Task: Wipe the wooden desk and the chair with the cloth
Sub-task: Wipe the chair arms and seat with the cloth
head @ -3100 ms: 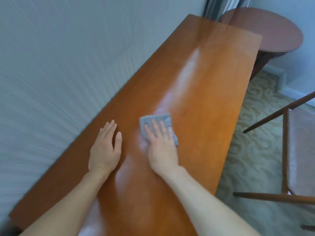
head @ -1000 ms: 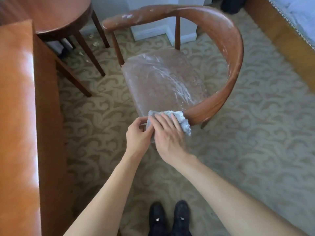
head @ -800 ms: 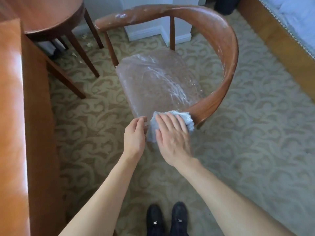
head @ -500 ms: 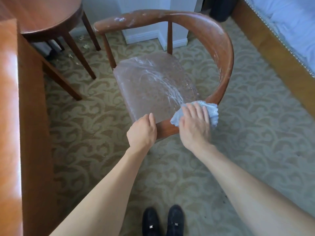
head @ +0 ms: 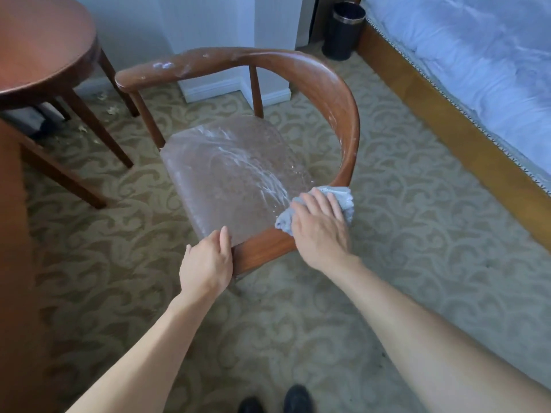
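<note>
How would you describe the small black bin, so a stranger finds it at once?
Start at the bed with white bedding on the right. At its far end, against the wall, stands the small black cylindrical bin. Its shiny metal rim marks it out; everything nearby is brown wood or pale.

This is looking like a hotel bedroom: a bed [head: 477, 70] with white bedding is lying along the right on a wooden frame, patterned carpet [head: 417, 234] is covering the floor, and a black bin [head: 343, 31] is standing by the wall beside a round table [head: 41, 46].
</note>
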Motion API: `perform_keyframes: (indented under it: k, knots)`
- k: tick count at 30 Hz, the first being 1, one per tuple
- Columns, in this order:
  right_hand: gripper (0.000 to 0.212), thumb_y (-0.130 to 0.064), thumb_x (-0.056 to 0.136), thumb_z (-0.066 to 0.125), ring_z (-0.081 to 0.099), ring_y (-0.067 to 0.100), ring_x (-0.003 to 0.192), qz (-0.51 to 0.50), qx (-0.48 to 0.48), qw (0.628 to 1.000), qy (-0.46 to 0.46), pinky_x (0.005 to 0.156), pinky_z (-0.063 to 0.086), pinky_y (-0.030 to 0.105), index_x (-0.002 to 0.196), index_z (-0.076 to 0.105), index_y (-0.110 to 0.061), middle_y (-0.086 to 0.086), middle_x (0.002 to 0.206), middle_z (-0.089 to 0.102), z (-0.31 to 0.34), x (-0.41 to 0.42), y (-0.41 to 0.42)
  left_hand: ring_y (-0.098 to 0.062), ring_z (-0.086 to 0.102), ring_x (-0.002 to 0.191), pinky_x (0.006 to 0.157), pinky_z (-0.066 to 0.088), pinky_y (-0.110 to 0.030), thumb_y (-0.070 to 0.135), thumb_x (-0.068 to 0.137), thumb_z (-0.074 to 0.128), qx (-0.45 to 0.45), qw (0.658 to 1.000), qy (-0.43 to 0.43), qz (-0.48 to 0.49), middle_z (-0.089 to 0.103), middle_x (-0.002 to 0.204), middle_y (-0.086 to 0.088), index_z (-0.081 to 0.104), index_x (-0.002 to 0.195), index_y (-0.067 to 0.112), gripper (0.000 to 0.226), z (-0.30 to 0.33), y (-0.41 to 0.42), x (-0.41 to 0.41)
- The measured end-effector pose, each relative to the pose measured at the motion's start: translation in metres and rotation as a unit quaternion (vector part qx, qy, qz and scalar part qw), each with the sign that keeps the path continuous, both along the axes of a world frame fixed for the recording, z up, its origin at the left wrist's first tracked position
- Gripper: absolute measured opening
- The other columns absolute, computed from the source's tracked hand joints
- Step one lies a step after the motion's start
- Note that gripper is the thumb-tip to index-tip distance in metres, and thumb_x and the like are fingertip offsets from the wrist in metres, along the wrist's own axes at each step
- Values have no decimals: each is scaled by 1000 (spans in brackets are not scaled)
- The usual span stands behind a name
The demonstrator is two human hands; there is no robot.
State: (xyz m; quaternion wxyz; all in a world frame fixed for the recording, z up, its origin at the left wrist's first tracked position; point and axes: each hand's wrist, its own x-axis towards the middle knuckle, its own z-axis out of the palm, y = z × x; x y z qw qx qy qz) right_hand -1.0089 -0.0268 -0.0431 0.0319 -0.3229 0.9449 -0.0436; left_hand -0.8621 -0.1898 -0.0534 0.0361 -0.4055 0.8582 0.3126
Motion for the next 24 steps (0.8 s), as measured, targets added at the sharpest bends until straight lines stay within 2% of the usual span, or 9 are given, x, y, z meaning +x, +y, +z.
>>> perform_keyframes:
  k: [3, 5, 8, 11, 13, 16, 19, 21, 24]
  knots:
    - [46, -34, 102, 26, 14, 22, 153, -50, 49, 997, -14, 126, 1, 44, 138, 54, -24, -2, 156, 39, 4, -25, -4, -35, 58, 90, 115, 30, -53, 26, 104, 20, -32, 997, -65, -24, 62, 84, -2, 52, 84, 19, 39, -3, -4, -4]
    - [48, -33, 98, 27, 20, 24, 151, -52, 56, 997, -16, 125, 5, 45, 133, 57, -20, 0, 148, 48, 11, -8, -17, -35, 60, 91, 116, 28, -56, 17, 99, 24, -22, 996, -91, -11, 59, 83, -2, 41, 76, 20, 29, 1, -4, -7]
    - [56, -34, 89, 22, 36, 27, 143, 13, 13, 998, -54, 124, 15, 45, 127, 60, -21, 1, 135, 58, 18, 49, -31, -36, 63, 99, 115, 31, -51, 16, 98, 29, -31, 995, -89, 11, 66, 92, -7, 48, 81, 18, 26, 8, 0, -17]
    - [45, -32, 92, 36, 39, 24, 143, 68, -39, 994, -72, 122, 21, 42, 131, 57, -22, -4, 138, 56, 16, 65, -23, -35, 63, 93, 82, 47, -41, 24, 103, 34, 6, 1000, -14, 3, 64, 91, -6, 54, 86, 13, 29, 19, 16, -41]
    - [53, -40, 92, 34, 37, 23, 144, 74, -42, 993, -76, 123, 19, 41, 136, 55, -18, -3, 140, 56, 15, 39, -9, -34, 61, 94, 72, 42, -38, 31, 105, 36, 58, 998, 26, -30, 65, 94, -7, 54, 85, 15, 32, 24, 32, -74]
    - [59, -39, 93, 27, 35, 24, 146, 60, -33, 997, -43, 124, 16, 43, 139, 55, -16, 0, 145, 54, 11, -18, 15, -34, 63, 102, 75, 44, -38, 37, 106, 37, 76, 991, 70, -86, 71, 105, -8, 61, 96, 18, 32, 30, 59, -123]
    - [52, -35, 99, 22, 28, 22, 149, 63, -13, 998, -6, 125, 14, 43, 134, 59, -22, -2, 149, 50, 4, -68, 34, -33, 65, 101, 76, 47, -39, 40, 108, 29, 17, 991, 37, -128, 73, 107, -5, 62, 117, 28, 36, 25, 81, -140]
    - [56, -35, 97, 17, 22, 21, 151, 72, -6, 997, -6, 125, 10, 44, 132, 59, -22, -2, 151, 47, 0, -91, 36, -35, 67, 90, 68, 44, -37, 41, 109, 24, -60, 988, -13, -139, 72, 94, -6, 64, 105, 27, 42, 22, 87, -140]
    - [63, -34, 91, 13, 19, 23, 152, 52, -26, 998, -4, 126, 4, 45, 123, 65, -18, 0, 146, 51, -1, -107, 27, -35, 61, 76, 61, 39, -36, 36, 109, 22, -71, 988, -45, -130, 65, 79, -4, 58, 92, 26, 41, 20, 88, -145]
